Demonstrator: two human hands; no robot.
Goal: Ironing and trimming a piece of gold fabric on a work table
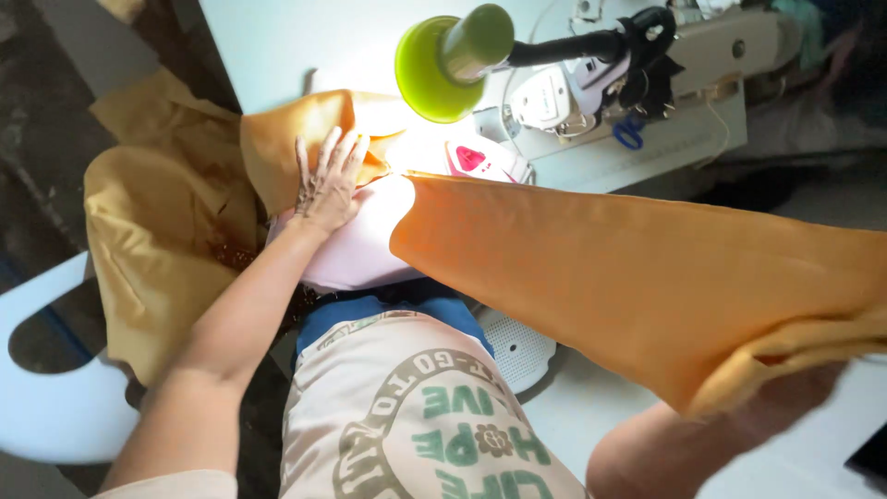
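Note:
My left hand point(328, 180) lies flat with its fingers spread on mustard-yellow fabric point(601, 268), pressing it on a white padded board point(356, 245). The fabric stretches from there to the lower right, where my right hand point(785, 393) is mostly hidden beneath a bunched fold that it grips and pulls taut. A pink and white iron point(482, 160) stands just behind the fabric, under a green desk lamp point(450, 60).
A white sewing machine point(637, 83) with blue scissors point(629, 134) sits at the back right on a pale table point(286, 37). More yellow fabric point(152, 240) hangs off at the left over a white chair point(51, 407).

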